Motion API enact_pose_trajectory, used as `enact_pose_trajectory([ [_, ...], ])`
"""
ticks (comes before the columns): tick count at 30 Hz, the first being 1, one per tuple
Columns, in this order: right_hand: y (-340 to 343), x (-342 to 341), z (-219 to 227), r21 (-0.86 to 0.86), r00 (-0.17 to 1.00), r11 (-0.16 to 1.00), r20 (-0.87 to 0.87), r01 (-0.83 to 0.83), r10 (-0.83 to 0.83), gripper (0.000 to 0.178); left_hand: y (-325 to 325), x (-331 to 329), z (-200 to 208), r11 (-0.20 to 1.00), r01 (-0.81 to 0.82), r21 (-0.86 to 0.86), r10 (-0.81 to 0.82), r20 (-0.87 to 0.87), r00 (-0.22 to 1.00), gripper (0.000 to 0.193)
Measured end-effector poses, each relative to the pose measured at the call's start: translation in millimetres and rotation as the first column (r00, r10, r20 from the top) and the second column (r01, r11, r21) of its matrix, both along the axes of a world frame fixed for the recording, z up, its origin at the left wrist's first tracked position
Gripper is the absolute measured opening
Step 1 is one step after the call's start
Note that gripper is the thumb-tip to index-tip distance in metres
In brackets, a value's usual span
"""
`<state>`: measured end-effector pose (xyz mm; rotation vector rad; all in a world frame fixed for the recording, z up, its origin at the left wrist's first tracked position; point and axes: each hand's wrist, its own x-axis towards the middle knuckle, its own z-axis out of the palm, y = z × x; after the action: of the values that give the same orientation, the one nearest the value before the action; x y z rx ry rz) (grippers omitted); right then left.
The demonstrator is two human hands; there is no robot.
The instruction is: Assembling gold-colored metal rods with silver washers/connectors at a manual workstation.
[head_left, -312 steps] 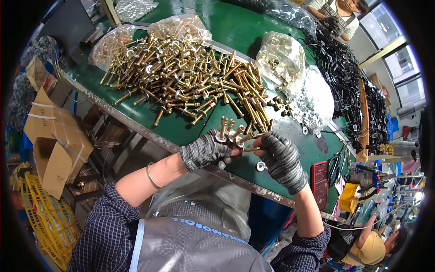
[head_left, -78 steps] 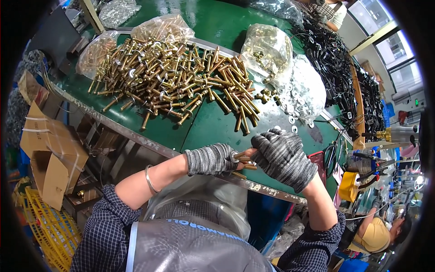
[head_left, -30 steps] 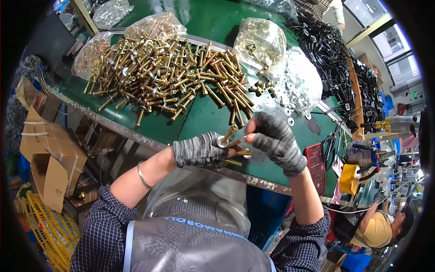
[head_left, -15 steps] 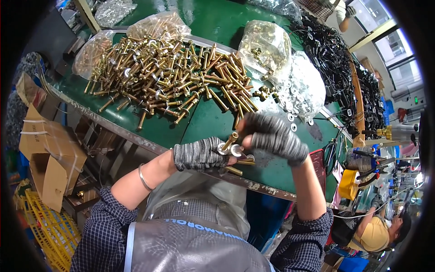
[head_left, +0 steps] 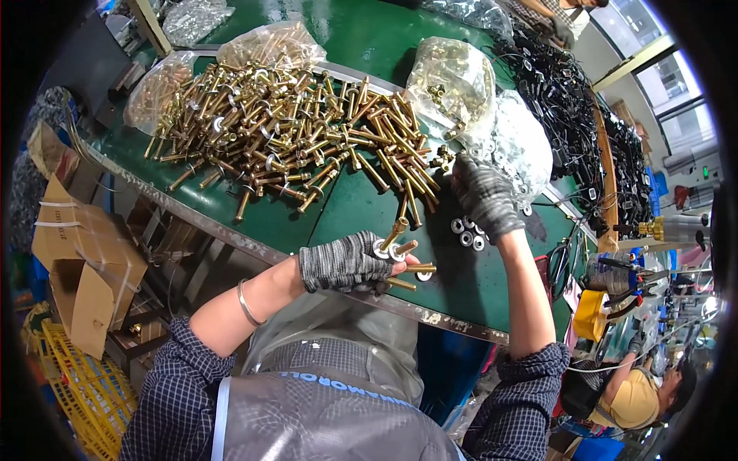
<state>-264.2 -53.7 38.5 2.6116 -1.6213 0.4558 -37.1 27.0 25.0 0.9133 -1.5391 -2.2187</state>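
Note:
My left hand [head_left: 346, 261], in a grey striped knit glove, is closed around several brass-coloured bolts [head_left: 400, 230]. Their shanks stick out past the fingers at different angles, and white washers [head_left: 397, 252] sit on two of them. Beside the small group of nuts [head_left: 442, 158] is my gloved right hand [head_left: 487, 198], back upward, at the edge of the washer heap [head_left: 513, 142]. Its fingertips are hidden, so what they hold cannot be seen. Several loose washers [head_left: 467, 233] lie on the green table just below it.
A large pile of bolts [head_left: 284, 131] covers the table's far left. Clear bags [head_left: 452, 77] stand behind, one with nuts. Black cable-like parts [head_left: 553, 107] are heaped at right. An open carton [head_left: 84, 269] is at left. Another person [head_left: 634, 396] sits at lower right.
My right hand has moved from beside the bolts in my left hand, away and to the right, to the nuts and washers. Loose washers it covered now show. The left hand stays put.

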Motion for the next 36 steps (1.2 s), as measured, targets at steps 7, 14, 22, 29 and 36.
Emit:
enact_pose_trajectory([
  [7, 71, 31, 50, 0.271, 0.822, 0.879, 0.533, -0.392, 0.202, 0.019, 2, -3, -12, 0.996, -0.008, -0.085, 0.011, 0.033, 0.999, 0.035],
  [14, 84, 40, 61, 0.242, 0.880, 0.889, 0.384, -0.388, 0.280, 0.017, 4, -7, -14, 0.917, -0.027, -0.398, 0.017, -0.028, 0.999, 0.034],
  [22, 81, 39, 50, 0.183, 0.970, 0.955, -0.016, -0.235, 0.241, 0.015, 0, -6, -8, 0.583, 0.217, -0.783, -0.020, 0.253, 0.967, 0.036],
  [29, 74, 31, 41, 0.237, 0.983, 0.954, 0.058, -0.185, 0.176, 0.021, -5, -17, -7, 0.997, 0.033, -0.068, -0.022, 0.159, 0.987, 0.036],
  [36, 58, -28, 31, 0.216, 0.985, 0.972, 0.123, 0.091, -0.120, 0.016, 7, -8, -8, 0.981, -0.177, 0.082, 0.180, -0.024, 0.983, 0.033],
])
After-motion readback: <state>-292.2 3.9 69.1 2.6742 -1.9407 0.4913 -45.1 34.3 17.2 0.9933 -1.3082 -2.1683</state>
